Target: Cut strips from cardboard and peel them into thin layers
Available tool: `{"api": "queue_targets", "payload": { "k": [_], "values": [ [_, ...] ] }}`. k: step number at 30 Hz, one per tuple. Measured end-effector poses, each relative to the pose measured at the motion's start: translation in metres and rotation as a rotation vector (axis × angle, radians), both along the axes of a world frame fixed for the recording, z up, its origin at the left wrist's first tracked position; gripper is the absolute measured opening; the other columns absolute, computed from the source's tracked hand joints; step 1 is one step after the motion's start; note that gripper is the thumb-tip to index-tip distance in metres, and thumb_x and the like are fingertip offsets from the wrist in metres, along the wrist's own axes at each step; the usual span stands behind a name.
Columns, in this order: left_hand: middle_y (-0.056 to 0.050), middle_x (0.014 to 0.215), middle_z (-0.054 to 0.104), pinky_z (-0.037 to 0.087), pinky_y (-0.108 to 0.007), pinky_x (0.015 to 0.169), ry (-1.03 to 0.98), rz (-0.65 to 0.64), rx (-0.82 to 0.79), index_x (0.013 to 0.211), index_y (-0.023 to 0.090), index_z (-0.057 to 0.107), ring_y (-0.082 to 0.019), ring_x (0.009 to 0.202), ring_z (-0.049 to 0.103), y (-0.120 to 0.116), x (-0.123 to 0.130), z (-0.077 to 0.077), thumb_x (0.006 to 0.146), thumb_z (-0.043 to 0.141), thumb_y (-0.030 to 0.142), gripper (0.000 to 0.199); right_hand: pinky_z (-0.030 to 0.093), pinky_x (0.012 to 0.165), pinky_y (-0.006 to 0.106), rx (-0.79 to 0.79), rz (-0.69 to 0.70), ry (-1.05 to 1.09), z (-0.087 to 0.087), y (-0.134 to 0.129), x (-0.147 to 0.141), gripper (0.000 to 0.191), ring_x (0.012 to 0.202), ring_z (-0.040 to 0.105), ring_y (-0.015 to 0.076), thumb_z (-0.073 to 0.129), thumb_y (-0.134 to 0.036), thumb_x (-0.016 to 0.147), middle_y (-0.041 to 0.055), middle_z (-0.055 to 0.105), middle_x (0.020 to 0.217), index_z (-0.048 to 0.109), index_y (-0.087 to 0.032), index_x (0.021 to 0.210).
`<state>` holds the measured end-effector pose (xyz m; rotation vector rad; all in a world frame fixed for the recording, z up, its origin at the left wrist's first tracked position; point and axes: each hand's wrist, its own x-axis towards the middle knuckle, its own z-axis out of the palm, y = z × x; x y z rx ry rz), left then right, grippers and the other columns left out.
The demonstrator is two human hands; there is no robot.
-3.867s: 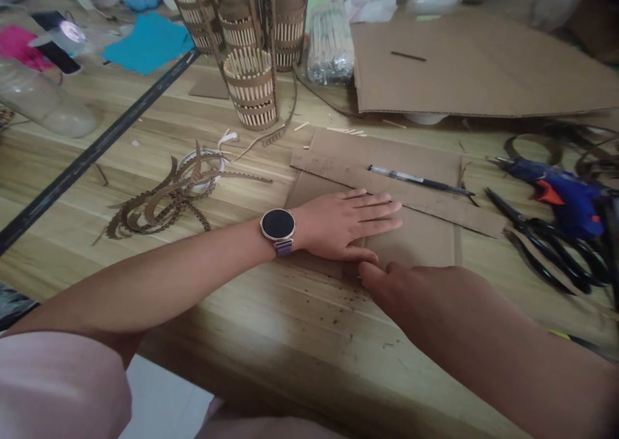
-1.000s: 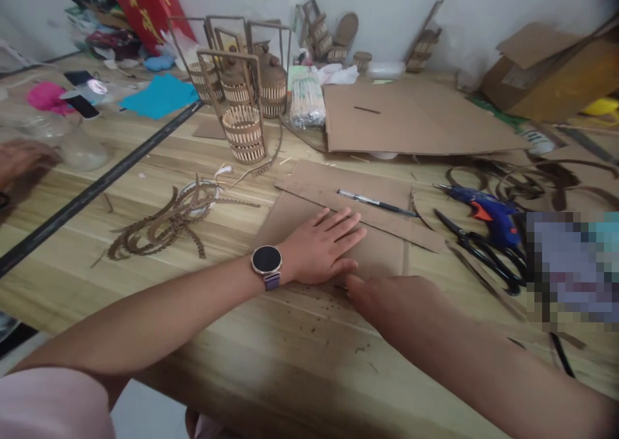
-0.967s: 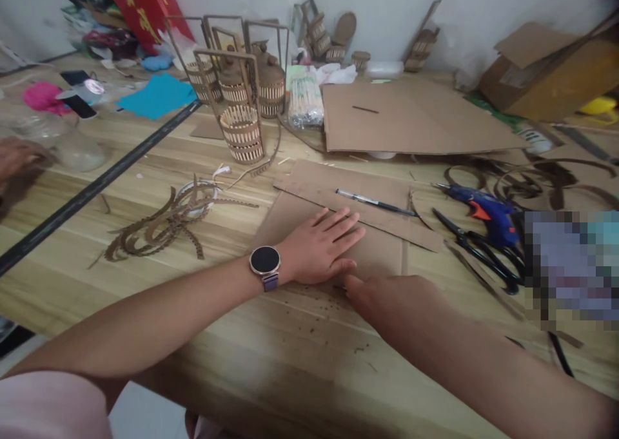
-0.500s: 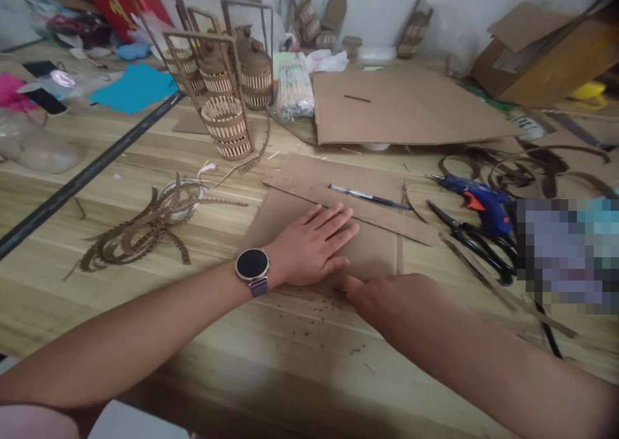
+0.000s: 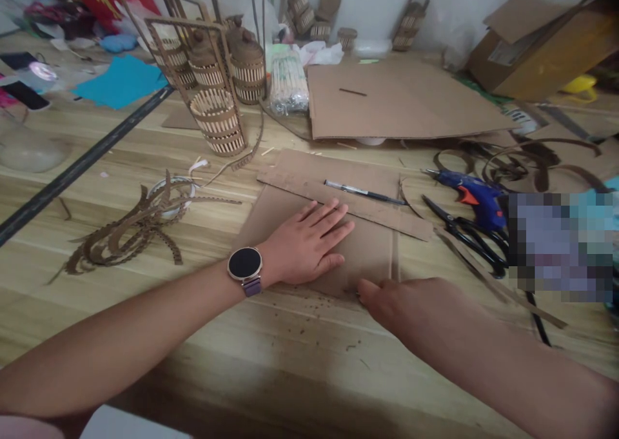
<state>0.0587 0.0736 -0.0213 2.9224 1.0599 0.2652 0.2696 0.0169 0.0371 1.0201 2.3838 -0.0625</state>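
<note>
My left hand [image 5: 312, 242] lies flat with spread fingers on a brown cardboard sheet [image 5: 367, 245], a watch [image 5: 245, 263] on its wrist. At the sheet's near edge, my right hand [image 5: 401, 300] is closed, thumb and fingers pressed together; whatever it holds is hidden beneath it. A cardboard strip [image 5: 387, 216] lies across the sheet beyond my left fingertips. Just behind the strip rests a pen [image 5: 362, 193]. Small brown crumbs dot the wooden table [image 5: 232, 355] in front of the sheet.
Black scissors [image 5: 464, 229] and a blue glue gun [image 5: 474, 197] lie at the right. Curled cardboard strips [image 5: 130, 233] are on the left. Behind stand stick-and-cardboard baskets [image 5: 220, 123], a bag of sticks [image 5: 287, 81], a large cardboard sheet [image 5: 396, 110] and an open box [image 5: 536, 52].
My right hand has slid right along the near edge of the cardboard, away from my left hand. My left hand stays flat on the sheet. The whole view has shifted slightly.
</note>
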Motion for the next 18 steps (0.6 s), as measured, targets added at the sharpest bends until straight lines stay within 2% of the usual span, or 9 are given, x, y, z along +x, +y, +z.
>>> {"api": "queue_targets", "payload": {
  "k": [4, 8, 12, 15, 18],
  "values": [
    [-0.016, 0.162, 0.027, 0.018, -0.049, 0.123, 0.001, -0.002, -0.008, 0.151, 0.011, 0.038, -0.031, 0.152, 0.019, 0.0, 0.0, 0.0, 0.104, 0.031, 0.049, 0.061, 0.008, 0.039, 0.029, -0.034, -0.041, 0.01, 0.0, 0.0, 0.009, 0.034, 0.056, 0.072, 0.0201, 0.053, 0.006, 0.073, -0.0029, 0.068, 0.062, 0.059, -0.023, 0.091],
    [-0.016, 0.162, 0.026, 0.018, -0.049, 0.123, 0.0, -0.006, -0.015, 0.152, 0.011, 0.038, -0.03, 0.153, 0.018, 0.0, -0.001, -0.001, 0.104, 0.03, 0.049, 0.061, 0.007, 0.039, 0.028, -0.009, -0.046, 0.029, 0.001, -0.002, 0.013, 0.034, 0.05, 0.068, 0.0167, 0.054, 0.005, 0.071, -0.0048, 0.062, 0.054, 0.058, -0.023, 0.09],
    [-0.016, 0.163, 0.025, 0.018, -0.049, 0.123, 0.001, -0.008, -0.023, 0.152, 0.012, 0.037, -0.031, 0.153, 0.017, 0.001, -0.001, 0.0, 0.104, 0.029, 0.05, 0.062, 0.009, 0.039, 0.027, 0.002, -0.069, 0.048, 0.002, -0.005, 0.018, 0.041, 0.048, 0.066, 0.0155, 0.053, 0.008, 0.069, -0.0037, 0.065, 0.056, 0.059, -0.025, 0.093],
    [-0.016, 0.163, 0.025, 0.018, -0.049, 0.123, -0.006, -0.007, -0.022, 0.152, 0.012, 0.037, -0.03, 0.153, 0.017, 0.001, -0.002, 0.0, 0.104, 0.029, 0.05, 0.061, 0.008, 0.038, 0.027, 0.004, -0.077, 0.102, 0.002, -0.006, 0.021, 0.04, 0.044, 0.063, 0.0155, 0.054, 0.006, 0.069, -0.0029, 0.064, 0.056, 0.059, -0.025, 0.093],
    [-0.015, 0.162, 0.026, 0.017, -0.049, 0.123, -0.007, -0.008, -0.016, 0.152, 0.012, 0.037, -0.03, 0.153, 0.017, 0.001, -0.002, -0.001, 0.104, 0.03, 0.05, 0.061, 0.008, 0.038, 0.028, 0.028, -0.057, 0.064, 0.002, -0.008, 0.025, 0.039, 0.047, 0.065, 0.016, 0.054, 0.005, 0.07, -0.0022, 0.066, 0.058, 0.059, -0.025, 0.096]
  ]
}}
